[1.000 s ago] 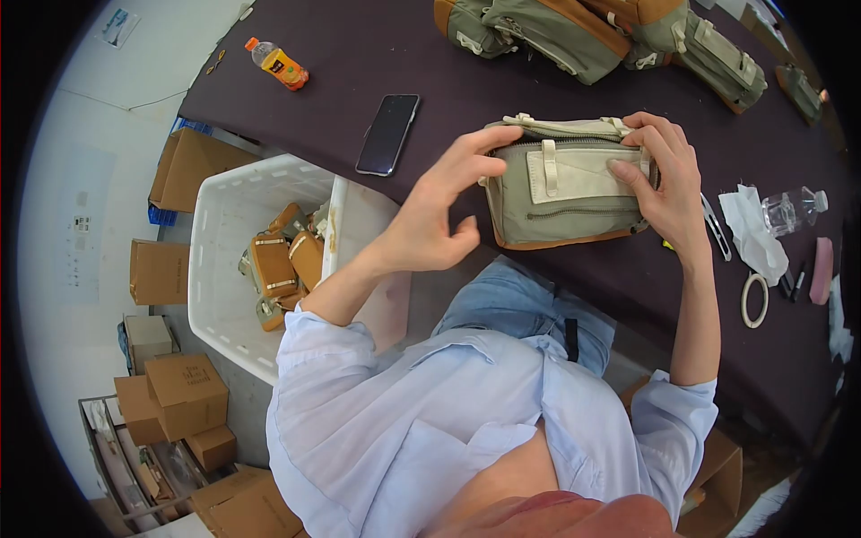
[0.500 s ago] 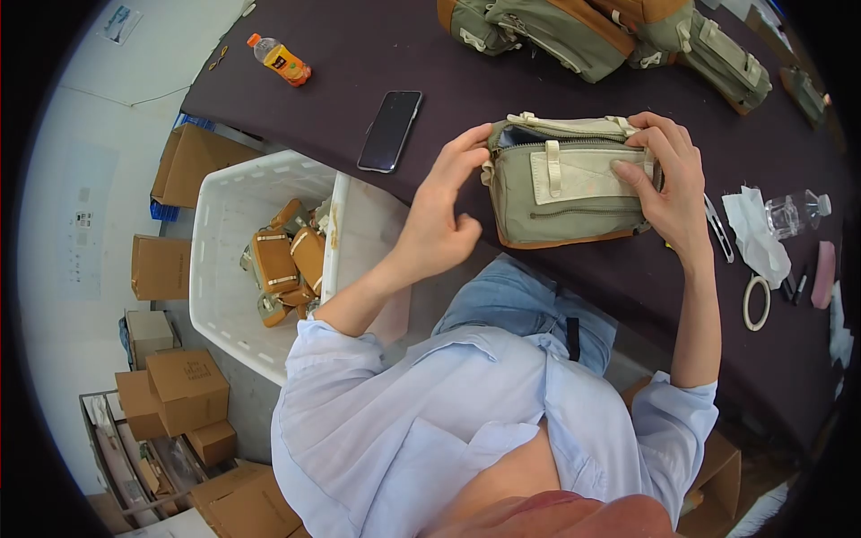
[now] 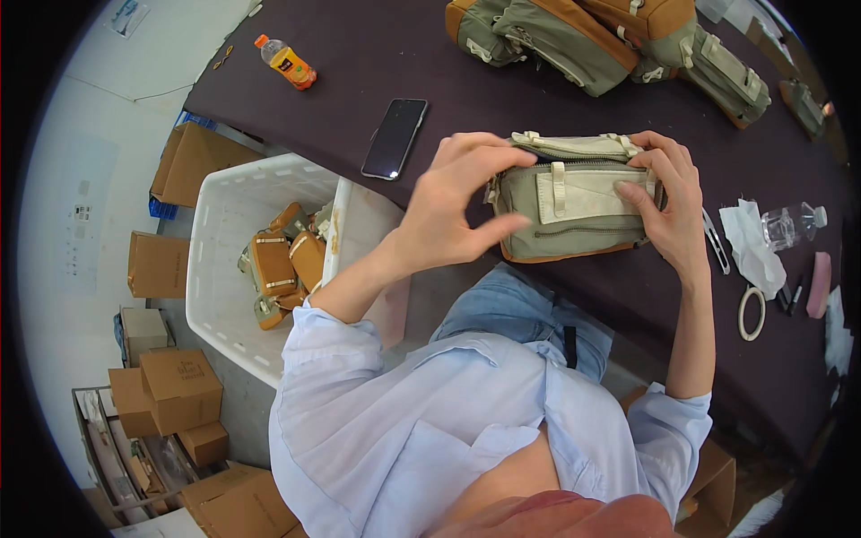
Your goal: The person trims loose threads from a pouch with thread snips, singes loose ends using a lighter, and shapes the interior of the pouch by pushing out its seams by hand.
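A small olive-green bag (image 3: 578, 211) with cream panels and a brown base sits at the table's near edge. Its top zipper is partly undone at the left end, where a dark gap shows. My right hand (image 3: 668, 193) grips the bag's right end, fingers over the top and thumb on the front panel. At the left end is my left hand (image 3: 448, 197), its fingertips over the zipper opening and its thumb spread wide near the front face. That hand is open and holds nothing.
Larger green-and-brown bags (image 3: 583, 45) lie at the back of the dark table (image 3: 341, 72). A phone (image 3: 395, 139) and juice bottle (image 3: 285, 63) are on the left; a clear bottle (image 3: 794, 226), tissue (image 3: 752, 247) and ring (image 3: 752, 314) on the right. A white bin (image 3: 202, 269) holds small bags.
My left hand has moved right to the bag's top, and its thumb has stretched out toward the bag's front. My right hand keeps its hold at the right end.
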Demonstrator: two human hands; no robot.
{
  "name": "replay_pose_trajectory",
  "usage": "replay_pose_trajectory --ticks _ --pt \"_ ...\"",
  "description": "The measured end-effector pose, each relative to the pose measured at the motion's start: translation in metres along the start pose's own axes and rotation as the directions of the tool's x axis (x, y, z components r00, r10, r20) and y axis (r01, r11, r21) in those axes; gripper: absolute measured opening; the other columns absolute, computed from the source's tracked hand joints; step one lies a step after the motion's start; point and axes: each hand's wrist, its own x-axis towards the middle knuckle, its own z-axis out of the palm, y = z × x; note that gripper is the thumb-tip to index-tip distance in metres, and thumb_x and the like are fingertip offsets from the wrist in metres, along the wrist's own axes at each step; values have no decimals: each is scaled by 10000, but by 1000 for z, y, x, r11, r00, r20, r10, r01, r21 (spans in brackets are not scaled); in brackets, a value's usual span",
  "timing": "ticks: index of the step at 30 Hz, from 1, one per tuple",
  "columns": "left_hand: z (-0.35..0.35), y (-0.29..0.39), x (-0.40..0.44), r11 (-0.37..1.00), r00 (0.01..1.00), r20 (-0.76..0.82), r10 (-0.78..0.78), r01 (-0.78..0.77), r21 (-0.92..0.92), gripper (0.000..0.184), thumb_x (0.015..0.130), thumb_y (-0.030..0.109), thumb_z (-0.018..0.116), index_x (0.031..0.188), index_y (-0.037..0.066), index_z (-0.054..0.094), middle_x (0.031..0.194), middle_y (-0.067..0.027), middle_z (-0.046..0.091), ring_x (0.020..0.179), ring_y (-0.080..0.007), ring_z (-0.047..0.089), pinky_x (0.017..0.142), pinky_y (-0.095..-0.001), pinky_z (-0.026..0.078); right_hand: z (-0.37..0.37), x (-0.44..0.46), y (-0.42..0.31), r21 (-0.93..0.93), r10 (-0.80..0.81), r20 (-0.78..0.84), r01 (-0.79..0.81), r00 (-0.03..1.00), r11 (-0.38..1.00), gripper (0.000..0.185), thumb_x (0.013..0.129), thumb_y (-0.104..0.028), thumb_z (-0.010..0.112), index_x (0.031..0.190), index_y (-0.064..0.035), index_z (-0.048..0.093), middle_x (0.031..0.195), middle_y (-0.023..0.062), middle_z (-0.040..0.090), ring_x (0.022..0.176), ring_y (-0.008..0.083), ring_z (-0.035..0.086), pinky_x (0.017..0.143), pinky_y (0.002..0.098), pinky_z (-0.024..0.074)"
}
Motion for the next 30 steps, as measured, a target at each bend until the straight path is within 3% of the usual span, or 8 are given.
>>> replay_pose_trajectory --ticks 3,4,7,16,22,25,28,30 --pt "2 -2 3 963 986 156 54 -93 254 699 625 261 880 1225 44 596 1174 -90 631 1189 -277 498 897 -386 352 0 0 2 41 -11 -9 11 1000 999 247 783 -188 745 952 -61 618 1195 34 617 1075 237 549 874 378 386" --pt "4 -6 -1 961 984 173 36 -82 266 750 589 296 896 1219 47 573 1185 -86 611 1220 -273 458 907 -405 294 0 0 2 55 -10 -12 11 1000 998 245 782 -182 746 951 -61 617 1195 35 619 1078 237 549 878 379 385" --pt "5 -11 -3 981 986 168 16 -48 186 768 570 250 904 1220 41 554 1144 -93 595 1178 -281 468 900 -399 310 1 1 0 52 -26 -5 26 1000 998 242 774 -162 750 949 -62 615 1197 35 622 1082 242 549 890 376 384" --pt "18 -18 -7 991 982 170 -77 94 -92 730 596 101 862 1228 18 505 1158 -142 490 1129 -310 461 919 -395 406 -2 -1 -3 95 -14 22 12 1000 995 253 756 -159 760 939 -66 613 1204 35 631 1107 243 545 921 386 379" --pt "3 -4 -4 1000 988 157 -6 2 28 678 664 77 828 1261 11 512 1090 -114 622 1127 -298 495 917 -416 443 -6 -5 -9 70 -25 19 24 999 997 266 730 -125 756 939 -57 605 1207 54 622 1133 268 539 957 405 368" --pt "2 -5 -2 996 996 56 66 -63 -56 604 726 43 768 1273 7 517 1042 -100 676 1153 -314 516 951 -434 448 -10 -7 -29 -187 -150 -18 144 989 972 284 706 -96 752 949 -60 610 1229 60 608 1144 284 537 979 438 363" --pt "-5 -7 13 977 977 140 158 -176 121 543 747 9 720 1257 11 533 1151 -126 640 1188 -346 515 986 -447 447 -13 -6 -49 -149 -197 96 210 976 966 405 672 -88 772 1042 -65 608 1168 69 593 1113 297 542 988 475 360" --pt "-4 0 30 984 955 262 141 -165 72 541 733 9 721 1244 14 543 1226 -144 598 1191 -357 511 985 -451 449 -4 -8 -58 -123 -218 119 232 969 965 481 658 -84 786 1100 -63 596 1075 75 577 1058 301 551 972 474 373"
